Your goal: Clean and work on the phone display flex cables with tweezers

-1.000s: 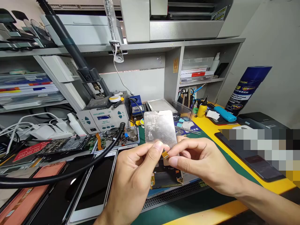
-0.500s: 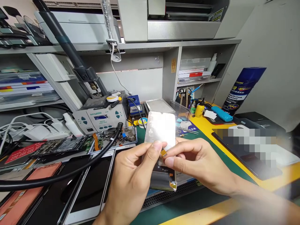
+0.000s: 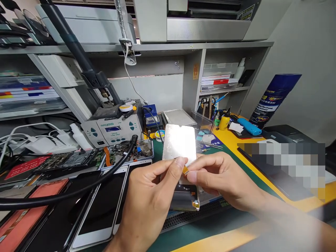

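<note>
Panel (image 3: 180,142) between hands (image 3: 150,193), orange ribbon (image 3: 185,170) at fingertips (image 3: 192,177).

Left hand (image 3: 151,196) pinching, thumb (image 3: 177,169) uppermost; right hand (image 3: 227,176) just beside it, fingers (image 3: 210,161) bent, forearm (image 3: 283,211) slanting off near right!

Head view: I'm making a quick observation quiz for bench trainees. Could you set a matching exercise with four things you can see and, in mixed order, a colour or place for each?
Things
1. Flat panel
2. Ribbon connector
3. Spray can
4. Small bottle beside the white paper

Descriptions
A. Dark blue, standing at the right near the wall
B. Silvery with bright glare, gripped by the left hand
C. Yellow with a black top
D. Orange-gold, at the fingertips of the right hand

Right pairs: 1-B, 2-D, 3-A, 4-C
</note>
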`<state>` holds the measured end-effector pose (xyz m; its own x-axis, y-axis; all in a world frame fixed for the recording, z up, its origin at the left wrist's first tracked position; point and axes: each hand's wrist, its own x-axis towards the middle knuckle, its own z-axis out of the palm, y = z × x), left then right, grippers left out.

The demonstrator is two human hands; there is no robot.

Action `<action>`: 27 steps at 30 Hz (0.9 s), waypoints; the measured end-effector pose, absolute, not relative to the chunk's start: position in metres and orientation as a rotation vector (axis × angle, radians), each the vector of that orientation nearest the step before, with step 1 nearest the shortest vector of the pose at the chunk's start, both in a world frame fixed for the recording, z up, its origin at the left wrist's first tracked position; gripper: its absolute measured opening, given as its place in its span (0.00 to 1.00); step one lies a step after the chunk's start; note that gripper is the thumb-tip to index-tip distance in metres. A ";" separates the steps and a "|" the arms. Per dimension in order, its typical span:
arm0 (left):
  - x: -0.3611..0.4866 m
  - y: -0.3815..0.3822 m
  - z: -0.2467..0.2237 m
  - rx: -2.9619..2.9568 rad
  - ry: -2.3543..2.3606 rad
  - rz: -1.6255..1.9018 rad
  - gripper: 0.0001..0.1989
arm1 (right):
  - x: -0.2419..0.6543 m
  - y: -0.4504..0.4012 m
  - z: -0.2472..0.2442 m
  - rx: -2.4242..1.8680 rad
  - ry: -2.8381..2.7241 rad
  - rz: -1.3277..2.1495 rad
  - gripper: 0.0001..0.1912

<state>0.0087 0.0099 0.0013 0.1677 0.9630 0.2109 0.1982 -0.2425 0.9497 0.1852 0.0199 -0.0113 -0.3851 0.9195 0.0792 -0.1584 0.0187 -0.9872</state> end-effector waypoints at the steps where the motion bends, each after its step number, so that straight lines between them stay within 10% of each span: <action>1: 0.009 0.010 0.001 1.605 1.139 1.148 0.12 | 0.186 0.020 -0.012 -0.836 -1.396 1.536 0.07; 27: 0.009 0.009 0.000 1.621 1.101 1.190 0.16 | 0.186 0.020 -0.011 -0.796 -1.375 1.564 0.04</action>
